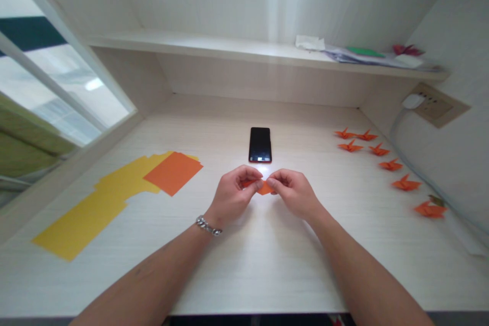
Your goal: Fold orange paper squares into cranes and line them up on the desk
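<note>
Between my two hands is a small piece of folded orange paper (pixel 264 189), pinched from both sides just above the desk. My left hand (pixel 237 189), with a chain bracelet (pixel 208 225) at the wrist, closes thumb and fingers on its left part. The right part is pinched by my right hand (pixel 291 188). Fingers cover much of the paper, so its full folded shape is hidden. Just beyond the hands lies a black phone (pixel 260 144), screen up.
Yellow paper sheets (pixel 82 219) overlap at left, with orange square sheets (pixel 173 173) on top. Several folded orange paper cranes (pixel 405 183) line the right side, near a cable (pixel 420 168) from a wall socket (pixel 439 107). A shelf (pixel 229 50) holding papers (pixel 367 57) spans the back.
</note>
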Tool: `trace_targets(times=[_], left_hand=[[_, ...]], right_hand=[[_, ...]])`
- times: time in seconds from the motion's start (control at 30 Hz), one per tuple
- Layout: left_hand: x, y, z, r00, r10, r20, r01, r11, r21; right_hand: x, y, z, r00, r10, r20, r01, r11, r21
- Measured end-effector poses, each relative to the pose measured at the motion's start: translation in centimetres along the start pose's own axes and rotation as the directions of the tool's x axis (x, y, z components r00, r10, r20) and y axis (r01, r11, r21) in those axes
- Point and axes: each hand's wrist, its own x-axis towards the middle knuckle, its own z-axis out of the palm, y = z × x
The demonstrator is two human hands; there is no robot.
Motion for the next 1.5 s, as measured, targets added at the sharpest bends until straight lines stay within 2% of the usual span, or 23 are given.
trace_targets(times=[0.2, 0.4, 0.5, 0.7, 0.93, 1.1, 1.27, 1.37, 1.5], left_hand=[[0.0, 0.05, 0.08, 0.999, -0.028, 0.031, 0.029, 0.998, -0.053], [0.23, 0.04, -0.15, 0.982, -0.08, 0.17, 0.097, 0.991, -0.093], [0.41, 0.0, -0.03, 0.978, -0.093, 0.188, 0.113, 0.989, -0.099], [0.33, -0.31, 0.19, 0.994, -0.029, 0.109, 0.034, 0.998, -0.043], [0.06, -0.45, 0.18, 0.998, 0.018, 0.066, -0.021, 0.998, 0.054], [0.35, -0.37, -0.07, 0.999, 0.022, 0.026, -0.024, 0.997, 0.074], [0.46, -0.41, -0.19, 1.0, 0.008, 0.013, -0.008, 0.999, 0.051], [0.51, -0.44, -0.23, 1.0, -0.003, 0.015, 0.002, 0.999, 0.041], [0.58, -0.61, -0.27, 0.999, -0.015, 0.039, 0.013, 0.999, 0.036]], right_hand=[[-0.31, -0.26, 0.21, 0.999, -0.048, 0.013, 0.048, 0.999, -0.01], [-0.16, 0.0, -0.02, 0.999, -0.033, 0.014, 0.035, 0.991, -0.127], [-0.02, 0.35, -0.04, 1.0, -0.025, 0.009, 0.026, 0.988, -0.15], [-0.19, 0.1, 0.33, 0.999, -0.051, 0.019, 0.053, 0.985, -0.165], [-0.54, -0.52, 0.52, 0.994, -0.097, 0.05, 0.108, 0.933, -0.343], [-0.44, -0.48, 0.42, 0.996, -0.079, 0.038, 0.087, 0.958, -0.274], [-0.23, -0.46, 0.08, 0.998, -0.062, 0.032, 0.069, 0.946, -0.317], [-0.12, -0.46, -0.13, 0.997, -0.02, 0.072, 0.039, 0.963, -0.267], [0.07, -0.21, -0.38, 0.996, 0.002, 0.089, 0.024, 0.958, -0.287]])
